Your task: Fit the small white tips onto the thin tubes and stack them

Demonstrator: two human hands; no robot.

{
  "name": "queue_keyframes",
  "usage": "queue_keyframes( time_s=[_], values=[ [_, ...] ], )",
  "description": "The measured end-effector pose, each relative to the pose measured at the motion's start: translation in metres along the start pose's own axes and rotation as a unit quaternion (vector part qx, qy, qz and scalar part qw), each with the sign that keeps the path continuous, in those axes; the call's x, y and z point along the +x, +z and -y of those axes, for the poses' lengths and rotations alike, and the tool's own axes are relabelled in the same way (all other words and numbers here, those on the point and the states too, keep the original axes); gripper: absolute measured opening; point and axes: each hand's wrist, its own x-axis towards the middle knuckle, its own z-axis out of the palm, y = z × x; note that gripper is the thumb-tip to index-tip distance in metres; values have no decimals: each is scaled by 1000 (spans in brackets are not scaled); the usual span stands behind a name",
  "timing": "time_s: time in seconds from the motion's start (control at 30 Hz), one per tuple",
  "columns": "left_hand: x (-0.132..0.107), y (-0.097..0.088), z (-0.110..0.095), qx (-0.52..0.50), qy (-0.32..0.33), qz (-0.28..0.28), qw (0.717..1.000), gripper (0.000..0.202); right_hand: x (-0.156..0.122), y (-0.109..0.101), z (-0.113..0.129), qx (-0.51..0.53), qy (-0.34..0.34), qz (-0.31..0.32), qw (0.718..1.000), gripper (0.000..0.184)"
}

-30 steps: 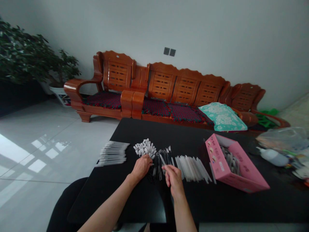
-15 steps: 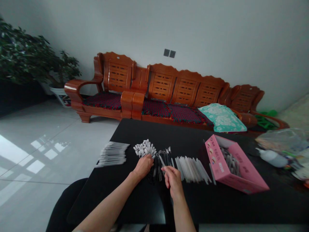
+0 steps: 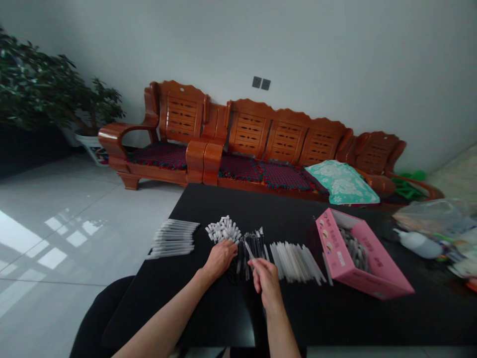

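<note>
My right hand [image 3: 266,279] is closed around a slim whitish pen barrel [image 3: 249,249], which points up and left over a row of thin dark pen refills [image 3: 257,244]. Beside it, my left hand [image 3: 220,257] rests at the near edge of a heap of short white pen caps [image 3: 222,228]. Its fingers curl downward close together, and their tips are partly hidden, so what they pinch does not show. To the right of the refills lies a spread of translucent pen barrels [image 3: 294,261]. White assembled-looking pens [image 3: 173,237] lie in a stack at the table's left.
A pink box [image 3: 383,248] holding grey pieces stands on the black table [image 3: 223,318] at the right. Past it are a white bottle [image 3: 419,243] and a clear plastic bag [image 3: 434,216]. A wooden sofa [image 3: 248,134] stands behind the table, with a potted plant [image 3: 89,107] to the left.
Hardly anything differs. Both hands stay in nearly the same places, and the right hand still holds the barrel; the view has shifted slightly.
</note>
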Motion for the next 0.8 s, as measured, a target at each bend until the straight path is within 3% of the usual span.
queue_keyframes(
  time_s=[0.13,0.27,0.33,0.43,0.5,0.57,0.67,0.8],
  values=[
    [2,0,4,-95,-53,-93,990,16,0,-1,0,-5,-1,-1,1000,33],
    [5,-4,16,-250,-128,-167,945,24,-2,0,-2,-13,-4,-3,1000,32],
    [4,-5,21,-386,-187,-180,885,27,-4,4,-4,-21,-3,0,1000,32],
    [-1,-8,25,-603,-262,-186,730,32,-9,15,-5,-39,7,15,999,32],
    [-7,-10,24,-694,-274,-190,638,27,-13,24,-5,-59,2,27,998,31],
    [-13,-14,20,-739,-274,-192,585,21,-18,33,-4,-93,-28,36,995,29],
    [-19,-19,14,-763,-279,-186,553,17,-23,43,-1,-146,-102,44,983,28],
    [-22,-22,9,-761,-284,-190,552,16,-27,49,5,-192,-154,60,967,29]
  ],
)
